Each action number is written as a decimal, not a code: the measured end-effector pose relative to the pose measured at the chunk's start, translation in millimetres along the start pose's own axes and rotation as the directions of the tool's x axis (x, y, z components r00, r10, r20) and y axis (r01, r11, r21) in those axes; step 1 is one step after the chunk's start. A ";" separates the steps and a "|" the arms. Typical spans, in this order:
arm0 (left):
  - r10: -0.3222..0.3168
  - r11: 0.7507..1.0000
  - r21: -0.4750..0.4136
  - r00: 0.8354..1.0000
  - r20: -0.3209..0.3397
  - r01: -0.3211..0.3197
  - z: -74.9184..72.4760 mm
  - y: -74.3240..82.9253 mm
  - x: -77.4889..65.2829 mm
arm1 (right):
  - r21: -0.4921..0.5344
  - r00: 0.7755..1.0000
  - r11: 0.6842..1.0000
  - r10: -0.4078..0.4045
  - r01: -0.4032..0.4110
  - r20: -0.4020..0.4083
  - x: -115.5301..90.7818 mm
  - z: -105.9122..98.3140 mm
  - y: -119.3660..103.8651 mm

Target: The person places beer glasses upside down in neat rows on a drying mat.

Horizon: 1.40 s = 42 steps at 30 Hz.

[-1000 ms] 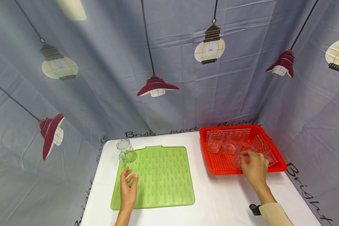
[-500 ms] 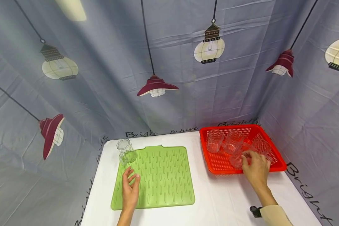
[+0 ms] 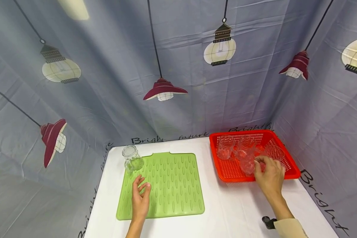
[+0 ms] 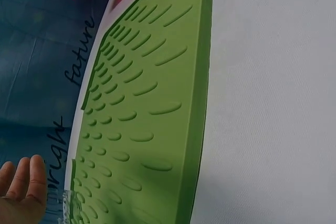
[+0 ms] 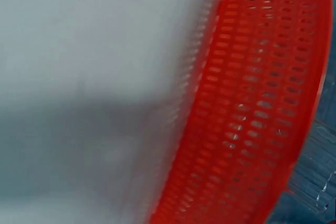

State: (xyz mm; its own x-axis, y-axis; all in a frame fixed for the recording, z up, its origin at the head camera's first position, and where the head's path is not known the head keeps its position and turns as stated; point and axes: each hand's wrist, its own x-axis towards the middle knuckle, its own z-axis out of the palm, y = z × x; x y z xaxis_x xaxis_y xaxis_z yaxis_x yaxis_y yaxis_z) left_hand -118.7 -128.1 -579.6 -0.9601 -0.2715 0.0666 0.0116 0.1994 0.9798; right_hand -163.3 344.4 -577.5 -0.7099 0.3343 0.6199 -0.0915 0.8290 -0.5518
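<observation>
My right hand (image 3: 270, 174) reaches into the red plastic basket (image 3: 232, 179) in the head view, its thumb and fingers gripping a clear glass mug (image 3: 247, 166). Part of that mug is hidden behind the fingers. Several other clear glasses stand or lie around it, including one glass (image 3: 225, 148) at the back left. Over the ribbed green mat (image 3: 172, 185), my left hand (image 3: 140, 200) hovers with relaxed, parted fingers and holds nothing. Just beyond it, an upturned glass mug (image 3: 134, 159) stands on the mat's far left corner.
A white table (image 3: 226, 211) carries the mat on the left and the basket on the right. Grey curtain (image 3: 184, 112) printed with lamps hangs close behind and at both sides. A small black object (image 3: 268, 222) shows beside the right sleeve.
The mug at my right hand has shifted slightly left and away, turning as it moves. My left hand has drifted a little to the right over the mat.
</observation>
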 end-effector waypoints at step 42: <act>0.043 0.994 -0.105 0.983 0.179 -0.025 66.9 -17.8 -7.0 | 0.293 0.986 0.944 -0.167 0.151 0.028 -34.0 -2.0 -112.5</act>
State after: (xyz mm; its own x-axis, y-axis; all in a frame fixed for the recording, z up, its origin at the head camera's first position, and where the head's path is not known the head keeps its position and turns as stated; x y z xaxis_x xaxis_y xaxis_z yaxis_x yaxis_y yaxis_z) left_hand -130.9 -66.7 -610.1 -0.9932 -0.0895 0.0743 0.0647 0.1059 0.9923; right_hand -127.6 240.7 -535.4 -0.7041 0.1788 0.6872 -0.3983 0.7017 -0.5907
